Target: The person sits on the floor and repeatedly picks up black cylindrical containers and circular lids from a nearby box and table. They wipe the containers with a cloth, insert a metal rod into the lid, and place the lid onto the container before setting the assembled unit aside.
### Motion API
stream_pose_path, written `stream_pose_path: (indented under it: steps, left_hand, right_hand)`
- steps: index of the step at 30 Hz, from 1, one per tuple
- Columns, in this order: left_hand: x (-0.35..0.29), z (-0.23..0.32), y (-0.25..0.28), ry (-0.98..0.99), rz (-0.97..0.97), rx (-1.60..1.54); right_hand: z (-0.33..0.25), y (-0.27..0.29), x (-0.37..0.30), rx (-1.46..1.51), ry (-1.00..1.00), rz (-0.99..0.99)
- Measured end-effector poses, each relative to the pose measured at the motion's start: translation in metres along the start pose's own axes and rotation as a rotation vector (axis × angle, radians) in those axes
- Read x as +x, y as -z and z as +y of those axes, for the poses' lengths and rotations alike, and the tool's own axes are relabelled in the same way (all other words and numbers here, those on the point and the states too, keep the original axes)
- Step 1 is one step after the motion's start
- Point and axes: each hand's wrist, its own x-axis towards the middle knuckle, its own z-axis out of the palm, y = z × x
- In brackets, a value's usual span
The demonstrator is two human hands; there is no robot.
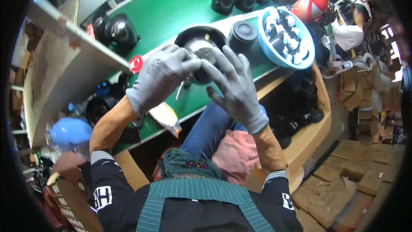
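The bowl (pixel 187 35), black with a shiny metal inside, sits on the desk (pixel 165 13) at 12 o'clock, just beyond the hands. The left hand (pixel 162 74) is curled, thumb and finger near its rim; whether it grips anything I cannot tell. The right hand (pixel 235 83) has its fingers spread and seems to hold nothing.

With no sure grip showing on the right, an uneven push could probably turn or tip the bowl. The stack (pixel 243 34) of black discs at 2 o'clock could be toppled by a swing of the right fingers. The packet (pixel 165 116) at 7 o'clock juts past the near edge; a brush of the left forearm might drop it.

At 2 o'clock, the blue basin (pixel 267 52) is full of white and black parts; a knock could spill some. At 4 o'clock, a carton (pixel 311 139) holds black parts.
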Motion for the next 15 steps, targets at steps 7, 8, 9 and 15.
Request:
stream_pose_path:
  steps: [7, 8, 9, 15]
  left_hand:
    - [-0.068, 0.107, 0.001, -0.148, -0.094, -0.098]
    - [-0.074, 0.115, 0.0, -0.16, -0.061, -0.148]
    - [-0.077, 0.113, 0.004, -0.178, 0.013, -0.307]
    - [-0.176, 0.082, -0.068, 0.821, 0.381, -0.962]
  right_hand:
    - [-0.058, 0.022, -0.099, 0.276, -0.036, -0.037]
    - [-0.066, 0.031, -0.111, 0.311, -0.088, -0.025]
    - [-0.075, 0.038, -0.117, 0.335, -0.145, 0.018]
    - [-0.097, 0.041, -0.161, 0.794, -0.505, 0.404]
